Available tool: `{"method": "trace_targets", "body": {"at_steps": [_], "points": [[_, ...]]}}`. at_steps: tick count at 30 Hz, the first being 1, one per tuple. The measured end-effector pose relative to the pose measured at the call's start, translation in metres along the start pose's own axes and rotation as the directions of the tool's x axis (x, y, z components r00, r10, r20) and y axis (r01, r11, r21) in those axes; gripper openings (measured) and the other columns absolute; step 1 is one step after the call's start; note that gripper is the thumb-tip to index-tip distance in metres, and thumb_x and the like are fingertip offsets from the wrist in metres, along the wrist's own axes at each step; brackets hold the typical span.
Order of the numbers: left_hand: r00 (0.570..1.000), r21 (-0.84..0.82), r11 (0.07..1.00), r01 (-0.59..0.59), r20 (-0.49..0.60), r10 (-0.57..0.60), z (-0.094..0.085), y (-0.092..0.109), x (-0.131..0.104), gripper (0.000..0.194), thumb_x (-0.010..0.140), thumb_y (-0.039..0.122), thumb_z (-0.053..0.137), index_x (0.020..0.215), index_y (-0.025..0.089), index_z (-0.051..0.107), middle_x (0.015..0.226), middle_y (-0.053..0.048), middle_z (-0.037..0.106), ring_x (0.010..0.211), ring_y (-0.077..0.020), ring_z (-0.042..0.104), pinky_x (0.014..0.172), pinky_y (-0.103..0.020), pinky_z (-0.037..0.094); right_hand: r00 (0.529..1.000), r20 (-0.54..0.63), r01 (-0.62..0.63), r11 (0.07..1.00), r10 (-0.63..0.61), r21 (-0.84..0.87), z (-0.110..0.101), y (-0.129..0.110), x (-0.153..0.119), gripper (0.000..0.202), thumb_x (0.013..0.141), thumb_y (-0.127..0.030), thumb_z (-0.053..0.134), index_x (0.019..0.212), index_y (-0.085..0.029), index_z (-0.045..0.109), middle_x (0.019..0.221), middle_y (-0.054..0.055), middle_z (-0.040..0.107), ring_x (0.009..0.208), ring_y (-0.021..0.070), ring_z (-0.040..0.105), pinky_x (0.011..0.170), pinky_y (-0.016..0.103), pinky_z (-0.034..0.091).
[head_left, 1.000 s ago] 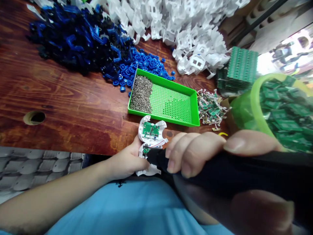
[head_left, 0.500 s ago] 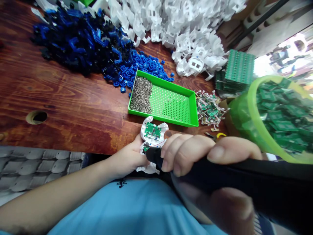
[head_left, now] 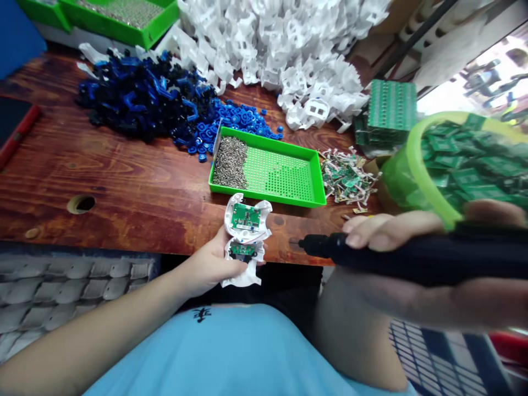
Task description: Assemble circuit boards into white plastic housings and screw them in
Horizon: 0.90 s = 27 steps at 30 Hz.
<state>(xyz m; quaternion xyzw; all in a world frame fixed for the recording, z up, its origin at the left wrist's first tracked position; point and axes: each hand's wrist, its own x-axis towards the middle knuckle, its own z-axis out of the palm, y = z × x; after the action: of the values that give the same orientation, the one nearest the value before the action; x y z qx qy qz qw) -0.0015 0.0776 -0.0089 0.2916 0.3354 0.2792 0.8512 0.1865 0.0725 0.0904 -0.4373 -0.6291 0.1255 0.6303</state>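
Note:
My left hand [head_left: 220,261] is closed on a white plastic housing [head_left: 247,275] at the table's front edge, its thumb lying across the lower part. Two green circuit boards show in the housing, a larger upper one [head_left: 246,218] and a smaller lower one [head_left: 242,250], with thin wires between the parts. To the right, my right hand [head_left: 396,234] grips a black electric screwdriver [head_left: 371,253], blurred by motion. Its thin tip points left, apart from the housing. Just beyond the housing lies a green tray [head_left: 284,199] with small screws [head_left: 231,163] heaped at its left end.
Behind the tray are blue buttons [head_left: 239,118], dark blue parts [head_left: 144,99] and piled white housings [head_left: 284,44]. Small wired boards [head_left: 348,176], stacked green boards [head_left: 391,110] and a yellow-green tub [head_left: 416,165] stand right. The table has a hole [head_left: 81,204] at left.
My right hand has drawn the screwdriver rightward, away from the housing, uncovering the lower board. The housing remains in my left hand. The view has shifted, showing more of the table's left side.

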Motion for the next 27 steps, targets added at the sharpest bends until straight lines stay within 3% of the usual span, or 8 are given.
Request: {"method": "trace_targets", "body": {"at_steps": [2,5,9,12,16,18,22,27], "points": [[1.0,0.003,1.0,-0.011,-0.008,0.011,0.001,-0.002,-0.003,0.065,0.067,0.014,0.075,0.122,0.022,0.042,0.108,-0.007,0.067,0.096,-0.0253,0.066,0.084,-0.035,0.05,0.968,-0.25,0.017,0.985,0.026,0.171,-0.01,0.016,-0.008,0.031,0.088,-0.046,0.044,0.104,-0.025,0.06,0.06,-0.001,0.047,0.044,0.0144,0.045,0.043,0.03,0.042],[1.0,0.01,1.0,-0.017,-0.012,0.017,0.009,-0.005,-0.012,0.058,0.068,0.016,0.076,0.118,0.023,0.046,0.113,-0.007,0.066,0.098,-0.0252,0.066,0.084,-0.035,0.051,0.932,-0.355,0.0,0.981,0.069,0.193,-0.022,0.032,-0.017,0.023,0.084,-0.037,0.057,0.103,-0.024,0.058,0.07,0.0,0.058,0.052,0.0157,0.054,0.051,0.032,0.046],[1.0,-0.018,1.0,0.007,0.006,-0.007,0.026,-0.011,-0.026,0.055,0.067,0.014,0.077,0.115,0.024,0.051,0.112,-0.006,0.067,0.097,-0.0251,0.066,0.081,-0.034,0.052,0.918,-0.391,0.077,0.997,-0.061,0.027,-0.039,0.04,-0.027,0.027,0.082,-0.023,0.059,0.107,-0.028,0.052,0.092,0.001,0.061,0.069,0.017,0.061,0.068,0.038,0.051],[1.0,0.019,0.999,0.026,-0.003,-0.026,0.036,-0.018,-0.033,0.053,0.07,0.015,0.076,0.116,0.024,0.052,0.115,-0.007,0.067,0.1,-0.0253,0.065,0.083,-0.033,0.051,0.825,-0.466,0.218,0.94,-0.321,-0.261,-0.055,0.037,-0.04,0.053,0.069,-0.013,0.07,0.115,-0.032,0.052,0.113,0.001,0.054,0.096,0.0189,0.058,0.083,0.038,0.048],[0.998,0.239,0.971,0.031,0.049,-0.044,0.043,-0.026,-0.036,0.059,0.078,0.025,0.07,0.13,0.025,0.042,0.129,-0.01,0.059,0.115,-0.0257,0.056,0.092,-0.033,0.045,0.889,0.241,0.458,0.759,-0.389,-0.462,-0.075,0.012,-0.057,0.042,0.07,-0.008,0.07,0.107,-0.023,0.06,0.095,0.002,0.061,0.084,0.0153,0.057,0.074,0.029,0.047],[0.996,0.392,0.92,-0.021,0.084,-0.013,0.046,-0.03,-0.036,0.065,0.082,0.029,0.066,0.138,0.025,0.032,0.138,-0.009,0.051,0.125,-0.0244,0.047,0.102,-0.033,0.039,0.781,0.575,0.517,0.768,-0.243,-0.378,-0.08,-0.002,-0.061,0.017,0.082,-0.014,0.059,0.098,-0.018,0.063,0.086,0.002,0.063,0.074,0.0139,0.057,0.065,0.028,0.047],[0.988,0.554,0.822,-0.135,0.137,0.069,0.052,-0.039,-0.036,0.068,0.087,0.031,0.058,0.144,0.025,0.021,0.144,-0.006,0.042,0.129,-0.02,0.041,0.109,-0.03,0.031,0.632,0.745,0.655,0.662,-0.213,-0.366,-0.083,-0.013,-0.067,0.023,0.091,-0.014,0.043,0.096,-0.013,0.066,0.088,0.006,0.066,0.071,0.0158,0.054,0.061,0.032,0.042],[0.971,0.614,0.754,-0.233,0.19,0.146,0.059,-0.052,-0.038,0.068,0.09,0.028,0.053,0.145,0.029,0.012,0.145,-0.003,0.038,0.13,-0.0154,0.038,0.112,-0.028,0.025,0.636,0.73,0.706,0.572,-0.252,-0.418,-0.085,-0.005,-0.08,0.022,0.09,-0.015,0.047,0.1,-0.012,0.066,0.09,0.005,0.067,0.077,0.0171,0.056,0.063,0.033,0.04]]}}
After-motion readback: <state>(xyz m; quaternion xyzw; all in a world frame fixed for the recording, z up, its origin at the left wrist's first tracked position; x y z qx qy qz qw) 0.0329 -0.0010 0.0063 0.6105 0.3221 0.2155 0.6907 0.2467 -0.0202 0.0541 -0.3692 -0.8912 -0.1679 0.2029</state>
